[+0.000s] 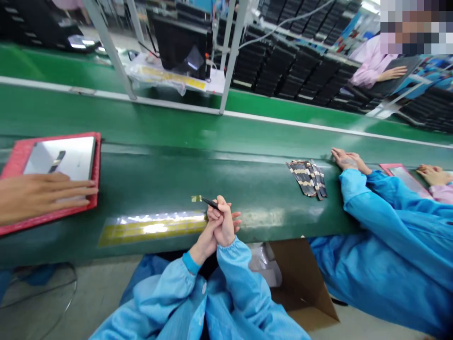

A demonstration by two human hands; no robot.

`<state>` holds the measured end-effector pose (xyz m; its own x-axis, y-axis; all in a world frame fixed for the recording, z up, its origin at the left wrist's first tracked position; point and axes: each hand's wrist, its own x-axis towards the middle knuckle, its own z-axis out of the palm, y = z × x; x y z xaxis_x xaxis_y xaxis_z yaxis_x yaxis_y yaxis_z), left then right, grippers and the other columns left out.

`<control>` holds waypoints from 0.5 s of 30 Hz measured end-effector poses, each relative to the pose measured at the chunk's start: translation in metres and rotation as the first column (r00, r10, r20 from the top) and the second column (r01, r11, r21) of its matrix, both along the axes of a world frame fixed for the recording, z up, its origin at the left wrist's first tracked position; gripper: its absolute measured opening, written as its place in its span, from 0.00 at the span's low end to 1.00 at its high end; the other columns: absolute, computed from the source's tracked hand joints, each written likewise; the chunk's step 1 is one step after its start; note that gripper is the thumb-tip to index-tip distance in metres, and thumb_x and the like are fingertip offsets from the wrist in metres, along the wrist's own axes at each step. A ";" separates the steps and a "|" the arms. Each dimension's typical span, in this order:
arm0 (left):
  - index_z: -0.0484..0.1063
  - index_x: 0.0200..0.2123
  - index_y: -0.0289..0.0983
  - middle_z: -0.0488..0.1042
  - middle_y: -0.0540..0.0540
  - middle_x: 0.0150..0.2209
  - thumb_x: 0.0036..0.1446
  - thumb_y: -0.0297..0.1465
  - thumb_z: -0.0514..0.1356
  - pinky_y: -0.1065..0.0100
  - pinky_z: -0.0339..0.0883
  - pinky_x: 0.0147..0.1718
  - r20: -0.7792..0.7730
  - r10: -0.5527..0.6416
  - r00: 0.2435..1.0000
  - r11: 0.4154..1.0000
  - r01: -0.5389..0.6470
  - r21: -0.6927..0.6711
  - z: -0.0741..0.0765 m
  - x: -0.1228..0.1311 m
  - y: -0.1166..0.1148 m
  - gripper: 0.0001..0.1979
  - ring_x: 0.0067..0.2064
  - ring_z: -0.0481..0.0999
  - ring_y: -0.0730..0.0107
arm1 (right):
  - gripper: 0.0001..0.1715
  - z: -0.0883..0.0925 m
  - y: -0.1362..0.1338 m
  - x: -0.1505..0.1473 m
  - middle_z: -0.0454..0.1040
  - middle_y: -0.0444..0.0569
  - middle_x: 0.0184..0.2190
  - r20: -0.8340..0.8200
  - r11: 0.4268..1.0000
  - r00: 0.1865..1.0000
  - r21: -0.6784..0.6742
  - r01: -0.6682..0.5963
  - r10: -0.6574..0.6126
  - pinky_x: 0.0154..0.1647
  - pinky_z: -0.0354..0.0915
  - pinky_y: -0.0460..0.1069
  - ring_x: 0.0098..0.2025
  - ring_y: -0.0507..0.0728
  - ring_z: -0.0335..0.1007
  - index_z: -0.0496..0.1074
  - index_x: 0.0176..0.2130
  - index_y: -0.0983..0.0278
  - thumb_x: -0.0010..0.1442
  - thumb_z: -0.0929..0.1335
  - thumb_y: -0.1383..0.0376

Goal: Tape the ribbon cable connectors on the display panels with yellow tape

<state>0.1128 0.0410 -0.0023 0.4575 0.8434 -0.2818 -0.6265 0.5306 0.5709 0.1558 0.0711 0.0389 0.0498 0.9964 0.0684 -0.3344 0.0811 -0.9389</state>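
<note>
The left hand and right hand clasp together near the front edge of the desk, closed around black tweezers pointing left, a yellow film piece at their tip; which hand grips is unclear.

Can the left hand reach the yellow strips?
Probably yes: the left hand sits beside the yellow strips on the green conveyor belt, nothing between them, though it's clasped with the right hand.
</note>
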 end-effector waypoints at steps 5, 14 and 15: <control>0.71 0.50 0.39 0.74 0.47 0.32 0.50 0.47 0.71 0.63 0.71 0.38 0.108 0.075 0.991 0.988 -0.059 -0.146 -0.017 0.006 -0.002 0.28 0.37 0.77 0.63 | 0.14 -0.009 -0.004 0.001 0.58 0.36 0.19 -0.373 0.994 0.927 -0.084 -0.069 0.033 0.18 0.43 0.39 0.19 0.46 0.41 0.53 0.27 0.59 0.51 0.66 0.61; 0.69 0.44 0.39 0.69 0.51 0.30 0.50 0.49 0.70 0.68 0.66 0.32 0.201 0.102 0.974 0.985 -0.071 -0.155 -0.031 0.007 -0.006 0.26 0.31 0.71 0.70 | 0.10 -0.018 -0.012 0.001 0.71 0.41 0.19 -0.465 0.988 0.880 -0.064 -0.140 0.094 0.17 0.43 0.40 0.17 0.45 0.41 0.59 0.27 0.61 0.49 0.68 0.66; 0.69 0.45 0.39 0.69 0.50 0.31 0.51 0.49 0.69 0.68 0.66 0.32 0.198 0.108 0.974 0.984 -0.076 -0.162 -0.032 0.008 -0.006 0.26 0.32 0.71 0.70 | 0.10 -0.018 -0.012 0.001 0.72 0.41 0.19 -0.469 0.988 0.878 -0.062 -0.143 0.097 0.18 0.43 0.40 0.17 0.45 0.41 0.59 0.27 0.61 0.49 0.68 0.66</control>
